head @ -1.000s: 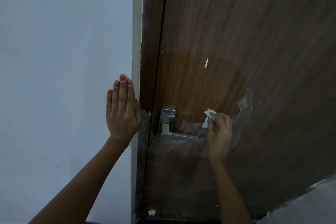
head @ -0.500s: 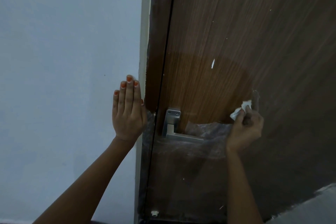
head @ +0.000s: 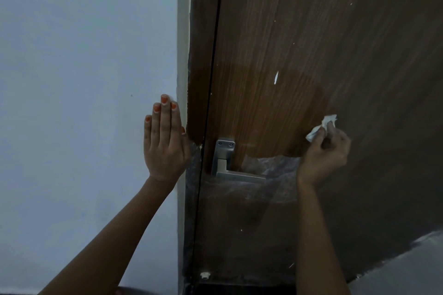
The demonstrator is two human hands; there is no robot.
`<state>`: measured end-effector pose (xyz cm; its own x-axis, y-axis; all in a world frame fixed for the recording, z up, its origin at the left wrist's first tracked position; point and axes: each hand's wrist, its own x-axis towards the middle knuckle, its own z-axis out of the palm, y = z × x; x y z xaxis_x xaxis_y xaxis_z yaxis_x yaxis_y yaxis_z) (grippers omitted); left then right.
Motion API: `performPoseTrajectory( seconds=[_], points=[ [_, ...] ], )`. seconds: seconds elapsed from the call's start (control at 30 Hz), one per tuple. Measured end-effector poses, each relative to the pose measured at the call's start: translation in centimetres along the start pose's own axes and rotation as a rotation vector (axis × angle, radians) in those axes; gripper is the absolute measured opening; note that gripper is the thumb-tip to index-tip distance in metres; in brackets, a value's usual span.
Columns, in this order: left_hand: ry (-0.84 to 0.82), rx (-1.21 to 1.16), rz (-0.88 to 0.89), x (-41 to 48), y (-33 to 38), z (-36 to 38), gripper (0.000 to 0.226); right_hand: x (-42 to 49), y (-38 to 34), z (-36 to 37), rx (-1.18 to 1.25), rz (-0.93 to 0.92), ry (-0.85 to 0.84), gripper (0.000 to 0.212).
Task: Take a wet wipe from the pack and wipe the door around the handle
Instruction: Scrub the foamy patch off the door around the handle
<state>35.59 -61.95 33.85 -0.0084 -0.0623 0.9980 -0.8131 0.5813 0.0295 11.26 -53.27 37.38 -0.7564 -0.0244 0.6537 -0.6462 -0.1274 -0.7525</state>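
- Two bare hands are raised in front of a brown wood-grain door [head: 299,31] seen from the head camera.
- The right hand [head: 323,151] is closed around a crumpled white wet wipe [head: 320,128], pinching it between thumb and fingers, with the wad sticking out above and to the left of the knuckles.
- The wipe is pressed to the door face, up and to the right of the brushed silver metal lever handle [head: 236,170] and well apart from it.
- The left hand [head: 165,143] lies flat and open, fingers together and pointing up, on the pale blue-grey wall [head: 84,79] just beside the cream door frame strip [head: 182,31]; its nails are painted orange, and it holds nothing.
- The handle's plate sits near the door's left edge, with the lever running horizontally to the right.
- A brighter, warmer brown patch of door spreads above the handle, its right edge reaching the wipe.
- Below and around the lever the surface looks greyish and streaked, as if covered by wrinkled film; exactly what it is cannot be told.
- A few small white flecks mark the door, the longest above the handle [head: 276,78].
- A small white round stopper [head: 205,275] sits low near the door's bottom edge.
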Motion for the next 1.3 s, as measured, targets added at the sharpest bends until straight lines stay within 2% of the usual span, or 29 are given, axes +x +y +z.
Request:
performPoseTrajectory(
  seconds=[0.13, 0.17, 0.3, 0.5, 0.63, 0.77, 0.83, 1.0, 1.17, 1.23, 1.3],
  points=[
    [0.014, 0.005, 0.001, 0.0, 0.0, 0.0, 0.053, -0.9, 2.4, -1.3, 0.040, 0.328, 0.108, 0.025],
    [0.014, 0.008, 0.002, 0.0, 0.0, 0.0, 0.053, -0.8, 2.4, -1.3, 0.039, 0.363, 0.128, 0.025],
    [0.007, 0.010, 0.008, 0.1, 0.1, 0.0, 0.053, 0.5, -0.2, 0.2, 0.096, 0.221, 0.146, 0.024],
    [0.017, 0.023, -0.032, 0.1, 0.1, 0.0, 0.049, 1.7, -3.7, 2.0, 0.062, -0.110, 0.041, 0.022],
    [0.010, 0.024, 0.000, 0.1, 0.1, 0.0, 0.054, 0.9, -0.9, 1.0, 0.057, -0.027, 0.090, 0.018],
    [0.018, 0.024, 0.004, 0.0, 0.0, 0.0, 0.054, -1.1, 4.1, -0.9, 0.083, 0.332, 0.173, 0.021],
    [0.025, 0.035, 0.008, 0.1, 0.1, 0.1, 0.054, -2.5, 5.7, -1.5, 0.072, 0.391, 0.138, 0.021],
    [0.037, 0.049, -0.049, 0.1, 0.2, 0.2, 0.049, -5.0, 7.8, -2.5, -0.031, 0.285, -0.096, 0.018],
    [0.027, 0.066, -0.047, 0.1, 0.2, 0.2, 0.050, -3.5, 7.7, -2.7, 0.003, 0.266, -0.041, 0.021],
    [0.025, 0.073, -0.060, 0.2, 0.3, 0.2, 0.041, -3.2, 6.6, -2.1, 0.016, 0.191, -0.033, 0.019],
    [0.027, 0.078, -0.067, 0.4, 0.4, 0.1, 0.038, -3.6, 5.6, -1.4, -0.010, 0.071, -0.106, 0.017]
  ],
)
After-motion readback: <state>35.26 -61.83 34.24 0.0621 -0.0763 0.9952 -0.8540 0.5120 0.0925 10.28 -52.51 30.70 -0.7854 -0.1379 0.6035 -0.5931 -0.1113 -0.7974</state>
